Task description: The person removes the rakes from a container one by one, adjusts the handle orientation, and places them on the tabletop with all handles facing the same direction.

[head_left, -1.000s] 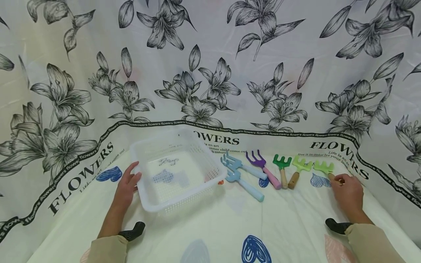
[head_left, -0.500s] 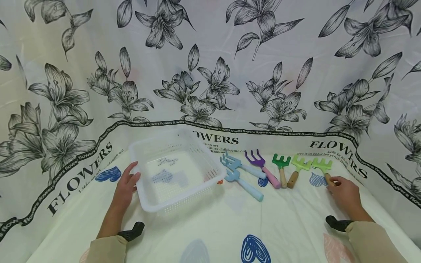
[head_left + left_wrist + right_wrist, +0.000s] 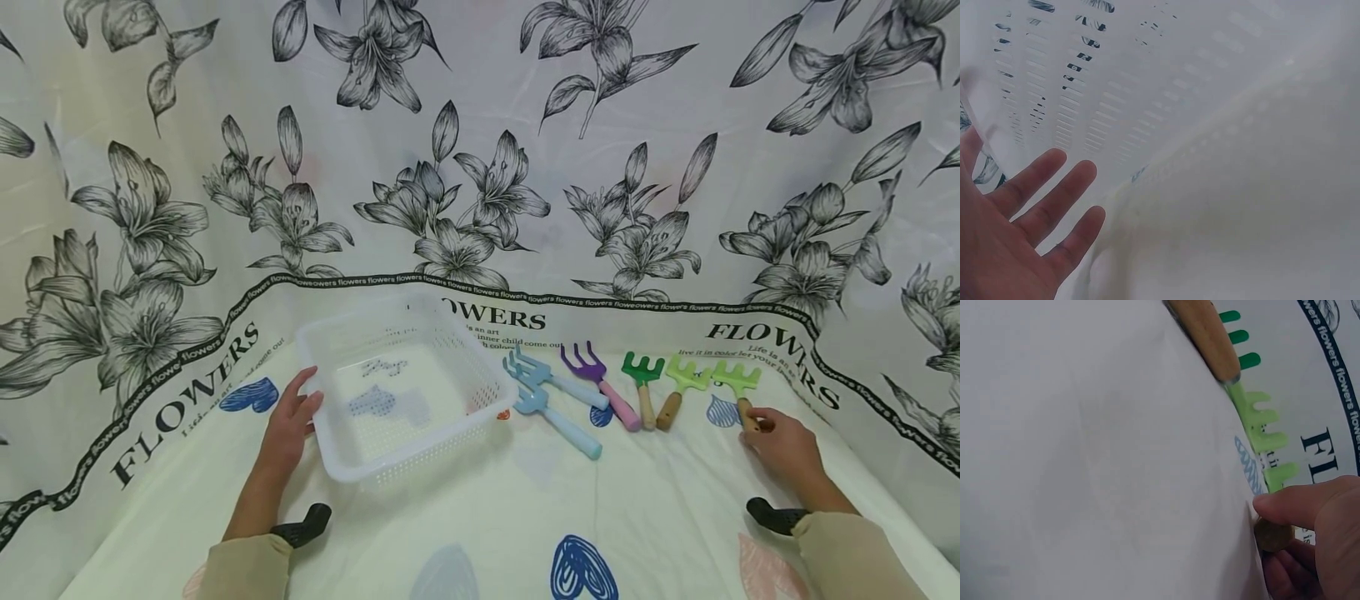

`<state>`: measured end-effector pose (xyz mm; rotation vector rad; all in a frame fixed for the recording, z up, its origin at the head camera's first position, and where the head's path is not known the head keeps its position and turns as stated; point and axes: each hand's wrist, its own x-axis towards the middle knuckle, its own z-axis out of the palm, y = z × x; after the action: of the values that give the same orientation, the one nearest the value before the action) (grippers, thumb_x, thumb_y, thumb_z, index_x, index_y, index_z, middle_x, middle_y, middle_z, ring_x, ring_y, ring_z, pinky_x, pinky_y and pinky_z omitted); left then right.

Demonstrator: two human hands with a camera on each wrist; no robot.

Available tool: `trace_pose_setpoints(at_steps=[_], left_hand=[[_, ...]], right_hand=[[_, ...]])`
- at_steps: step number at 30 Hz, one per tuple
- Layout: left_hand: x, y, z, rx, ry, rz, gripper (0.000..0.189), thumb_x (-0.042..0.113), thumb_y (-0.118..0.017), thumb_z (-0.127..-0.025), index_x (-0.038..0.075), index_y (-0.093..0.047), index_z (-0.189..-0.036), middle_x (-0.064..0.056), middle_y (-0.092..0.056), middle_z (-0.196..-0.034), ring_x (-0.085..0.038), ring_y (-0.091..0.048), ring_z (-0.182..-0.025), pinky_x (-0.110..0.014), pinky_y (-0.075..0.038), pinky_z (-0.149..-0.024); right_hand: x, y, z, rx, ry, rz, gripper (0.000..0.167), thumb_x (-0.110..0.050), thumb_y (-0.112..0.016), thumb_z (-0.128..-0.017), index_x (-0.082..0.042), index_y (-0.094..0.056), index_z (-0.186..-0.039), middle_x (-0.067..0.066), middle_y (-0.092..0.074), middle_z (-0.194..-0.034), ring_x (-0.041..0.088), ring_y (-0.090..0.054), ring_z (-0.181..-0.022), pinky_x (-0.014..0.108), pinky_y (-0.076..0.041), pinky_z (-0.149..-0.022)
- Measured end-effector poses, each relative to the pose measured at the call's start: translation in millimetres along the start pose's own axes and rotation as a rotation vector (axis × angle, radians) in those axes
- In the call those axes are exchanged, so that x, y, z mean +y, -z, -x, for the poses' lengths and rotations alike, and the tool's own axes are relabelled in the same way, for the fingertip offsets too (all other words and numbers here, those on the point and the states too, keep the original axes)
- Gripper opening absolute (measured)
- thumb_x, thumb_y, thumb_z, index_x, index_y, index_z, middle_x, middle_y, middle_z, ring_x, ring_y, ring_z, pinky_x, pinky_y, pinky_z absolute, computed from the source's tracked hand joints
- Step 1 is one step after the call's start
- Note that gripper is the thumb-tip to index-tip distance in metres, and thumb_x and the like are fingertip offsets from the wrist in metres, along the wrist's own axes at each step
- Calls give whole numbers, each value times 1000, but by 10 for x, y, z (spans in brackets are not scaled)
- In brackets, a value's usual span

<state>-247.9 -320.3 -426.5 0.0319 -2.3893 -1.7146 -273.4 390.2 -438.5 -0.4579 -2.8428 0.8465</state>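
Note:
My left hand [image 3: 288, 408] is at the left rim of a white plastic basket [image 3: 408, 457]. Two of its digits lie over the rim, while in the left wrist view the other fingers [image 3: 1054, 206] stretch out straight beside the slotted outer wall. Between thumb and fingers, my right hand [image 3: 787, 446] pinches the wooden handle of a light-green toy rake [image 3: 737, 379], the rightmost in the row. From the right wrist, the round end of that handle [image 3: 1274, 534] shows under the thumb; the rake's head is partly hidden.
Left of the held rake lie another light-green rake [image 3: 688, 375], a dark-green rake [image 3: 642, 368], a purple fork with a pink handle [image 3: 617, 404] and two light-blue forks, the nearer one [image 3: 566, 429] beside the basket. A flower-printed curtain [image 3: 480, 167] hangs behind the cloth-covered surface [image 3: 480, 533].
My right hand has shifted slightly left, and the held rake has turned so its handle points more toward me. The left hand and basket look unmoved.

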Motion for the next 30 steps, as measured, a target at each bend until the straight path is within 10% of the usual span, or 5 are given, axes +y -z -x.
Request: trace_pose_setpoints(at_steps=[17, 30], left_hand=[[349, -41, 207, -3, -19, 6, 60, 38, -38, -104, 17, -17, -156, -27, -32, -149, -47, -38, -130, -62, -33, -103], [6, -10, 10, 9, -10, -7, 60, 43, -37, -104, 25, -15, -157, -24, -31, -151, -45, -38, -131, -62, -34, -102]], right_hand=[[98, 18, 32, -6, 132, 10, 58, -13, -70, -85, 12, -46, -131, 39, -51, -120, 50, -51, -105, 56, -43, -81], [111, 11, 1, -15, 89, 3, 57, -13, -69, -87, 11, -44, -134, 39, -49, -120, 49, -49, -104, 57, -42, -82]])
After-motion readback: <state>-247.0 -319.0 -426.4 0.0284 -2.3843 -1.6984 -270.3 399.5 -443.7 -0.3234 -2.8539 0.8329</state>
